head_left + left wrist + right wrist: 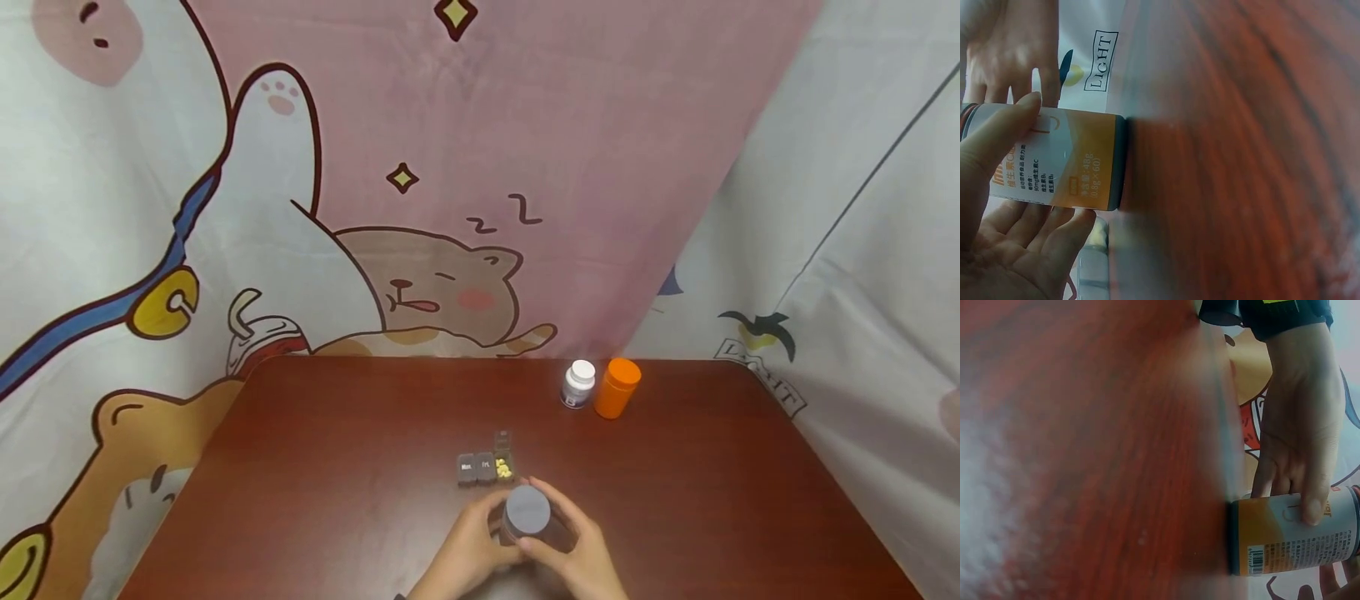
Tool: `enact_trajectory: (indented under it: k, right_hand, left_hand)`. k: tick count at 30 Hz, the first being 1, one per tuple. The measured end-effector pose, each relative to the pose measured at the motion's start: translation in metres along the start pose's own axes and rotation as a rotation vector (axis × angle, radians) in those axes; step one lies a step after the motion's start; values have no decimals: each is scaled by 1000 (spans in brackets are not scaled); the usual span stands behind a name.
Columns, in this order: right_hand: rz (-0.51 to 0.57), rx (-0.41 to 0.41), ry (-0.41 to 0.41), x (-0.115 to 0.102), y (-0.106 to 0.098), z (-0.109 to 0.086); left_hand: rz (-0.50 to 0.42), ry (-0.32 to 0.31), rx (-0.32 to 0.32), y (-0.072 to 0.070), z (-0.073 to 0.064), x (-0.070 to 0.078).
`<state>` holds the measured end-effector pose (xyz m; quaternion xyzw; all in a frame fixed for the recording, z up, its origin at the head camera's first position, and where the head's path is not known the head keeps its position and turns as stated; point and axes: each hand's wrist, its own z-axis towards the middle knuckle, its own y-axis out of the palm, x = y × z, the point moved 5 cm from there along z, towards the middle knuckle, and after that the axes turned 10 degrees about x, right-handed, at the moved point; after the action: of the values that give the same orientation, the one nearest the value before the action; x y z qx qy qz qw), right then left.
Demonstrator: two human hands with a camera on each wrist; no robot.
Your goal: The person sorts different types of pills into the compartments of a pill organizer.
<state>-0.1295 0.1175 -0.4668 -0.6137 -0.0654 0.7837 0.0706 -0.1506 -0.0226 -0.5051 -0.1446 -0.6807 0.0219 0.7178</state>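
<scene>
Both hands grip a vitamin C bottle near the front of the table, one from each side. Its grey lid faces up in the head view; the label is orange and white. My left hand has its thumb across the label in the left wrist view. From the other side my right hand curls round the bottle. The dark base stands at the tabletop. Just beyond the hands lies a small grey pill organizer; its rightmost lid is up, with several yellow tablets inside.
At the back right of the brown table stand a white bottle and, close beside it, an orange bottle. A printed cloth with cartoon animals hangs behind the table and along its sides.
</scene>
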Motion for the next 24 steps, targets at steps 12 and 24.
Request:
enact_trajectory:
  k: [12, 24]
  right_hand:
    - [-24, -495, -225, -14, -12, 34]
    - [198, -867, -161, -3, 5, 57]
  left_hand:
    - [-19, 1, -2, 2, 1, 1]
    - [9, -23, -4, 0, -1, 2]
